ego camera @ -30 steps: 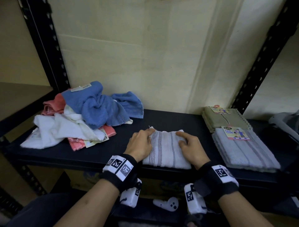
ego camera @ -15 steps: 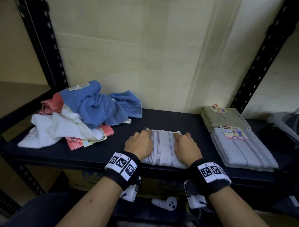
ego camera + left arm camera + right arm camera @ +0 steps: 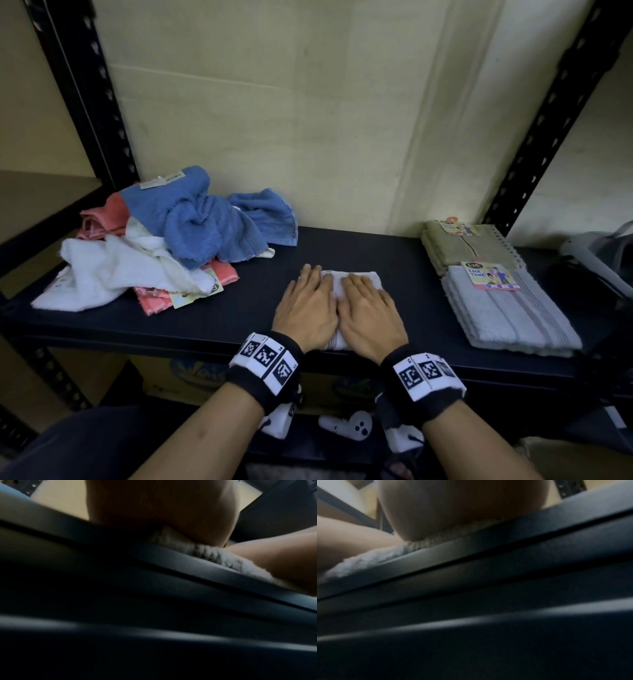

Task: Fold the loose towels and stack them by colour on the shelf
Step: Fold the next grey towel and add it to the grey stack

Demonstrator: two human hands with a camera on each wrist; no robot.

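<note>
A folded white striped towel [image 3: 337, 284] lies at the middle of the dark shelf [image 3: 404, 260], near its front edge. My left hand [image 3: 306, 305] and my right hand [image 3: 368, 308] lie flat side by side on it, fingers straight, pressing it down. Both wrist views show only a heel of a hand on the towel's fluffy edge [image 3: 205, 553] [image 3: 373, 558] above the shelf lip. A loose pile at the left holds blue towels [image 3: 202, 219], white towels [image 3: 113, 270] and pink towels [image 3: 154, 301]. At the right sit a folded grey towel [image 3: 513, 315] and an olive one [image 3: 469, 246] behind it.
Black perforated uprights [image 3: 85, 102] [image 3: 548, 120] frame the shelf against a cream wall. A white headset [image 3: 599, 257] sits at the far right. A white controller [image 3: 349, 426] lies on the lower shelf. Bare shelf shows between the pile, my hands and the folded towels.
My hands moved together from the towel's two sides to its middle, and their fingers flattened out. The towel now looks narrower, mostly covered by my hands.
</note>
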